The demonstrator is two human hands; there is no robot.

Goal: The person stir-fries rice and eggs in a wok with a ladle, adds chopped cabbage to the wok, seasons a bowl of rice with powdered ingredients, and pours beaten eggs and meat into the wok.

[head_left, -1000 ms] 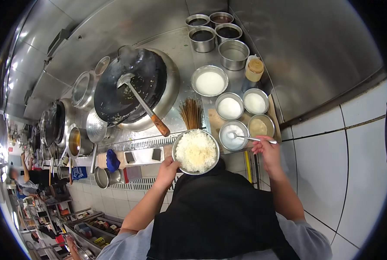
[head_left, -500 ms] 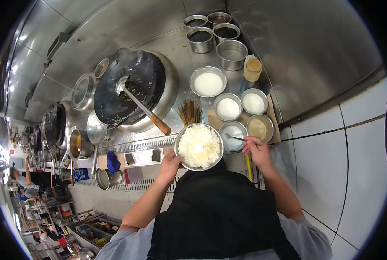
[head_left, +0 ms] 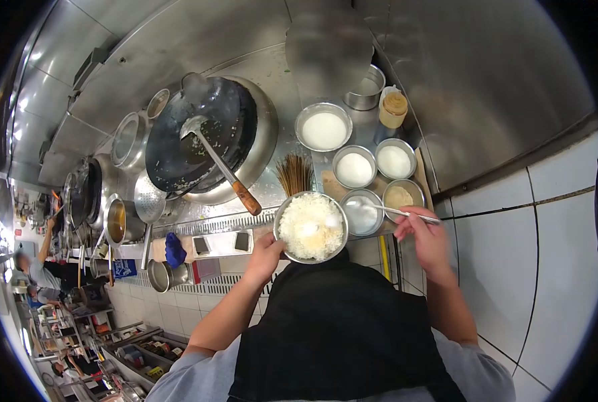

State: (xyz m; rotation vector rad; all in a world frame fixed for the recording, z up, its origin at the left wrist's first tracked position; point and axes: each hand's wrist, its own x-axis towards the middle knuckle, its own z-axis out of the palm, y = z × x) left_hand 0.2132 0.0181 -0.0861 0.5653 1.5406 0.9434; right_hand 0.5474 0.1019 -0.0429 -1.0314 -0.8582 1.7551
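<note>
My left hand [head_left: 265, 258] grips the rim of a metal bowl [head_left: 342, 249] in front of my apron. White rice [head_left: 306, 211] fills it, with pale yellowish powder and white patches on top. My right hand [head_left: 425, 240] is closed around the handle of a thin metal spoon [head_left: 409, 214]. The spoon's tip reaches over a metal bowl of white powder [head_left: 360, 218], just right of the rice. Close by stand a bowl of beige powder [head_left: 399, 197] and two bowls of white seasoning, one [head_left: 354, 169] behind and another [head_left: 394, 160] farther right.
A black wok [head_left: 178, 154] sits on the burner at left, with a wooden-handled ladle [head_left: 222, 167] resting in it. A bamboo brush [head_left: 293, 175], a larger bowl of white powder [head_left: 324, 130] and a sauce bottle [head_left: 392, 115] stand on the counter. A person [head_left: 44, 271] is at far left.
My right hand has moved right and slightly down, drawing the spoon back over the bowl's right rim. An extra white patch shows on the rice. The left hand holds nearly still.
</note>
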